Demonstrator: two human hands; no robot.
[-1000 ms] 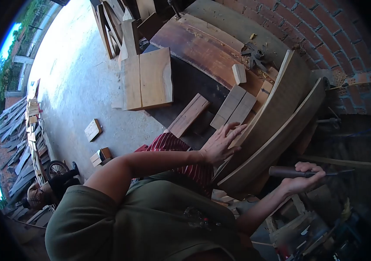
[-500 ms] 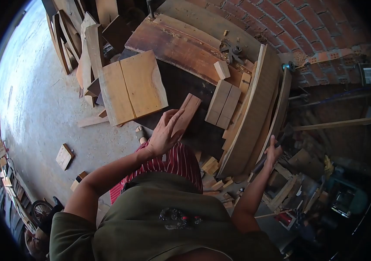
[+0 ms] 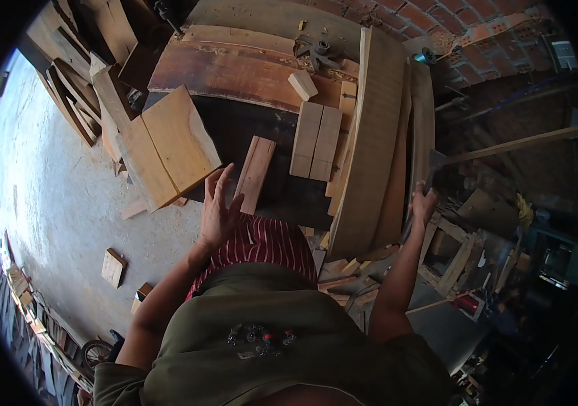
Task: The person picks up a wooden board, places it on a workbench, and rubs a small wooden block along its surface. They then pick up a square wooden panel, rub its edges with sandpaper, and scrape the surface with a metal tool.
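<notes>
My left hand [image 3: 220, 211] is raised with its fingers apart, holding nothing, just left of a reddish grooved wood block [image 3: 256, 174]. That block lies on the dark bench surface [image 3: 234, 122] above my lap. Right of it lie two pale blocks [image 3: 316, 141] side by side, with a smaller block [image 3: 303, 86] above them. Left of it is a wide yellowish board [image 3: 170, 147] with a dark line across it. Out at the right, my right hand [image 3: 424, 203] is wrapped round a dark, long tool [image 3: 407, 232], whose full shape is unclear.
Long curved planks [image 3: 373, 142] stand along the bench's right side. A metal clamp part [image 3: 321, 53] sits among shavings at the back. Wood pieces [image 3: 118, 91] lean at the upper left. Offcuts [image 3: 350, 277] litter the lower right, and a small block [image 3: 113, 268] lies on the floor.
My left hand has come off the reddish block and moved to its left, fingers spread. My right hand still holds the dark tool. The view has shifted, so the bench appears further left.
</notes>
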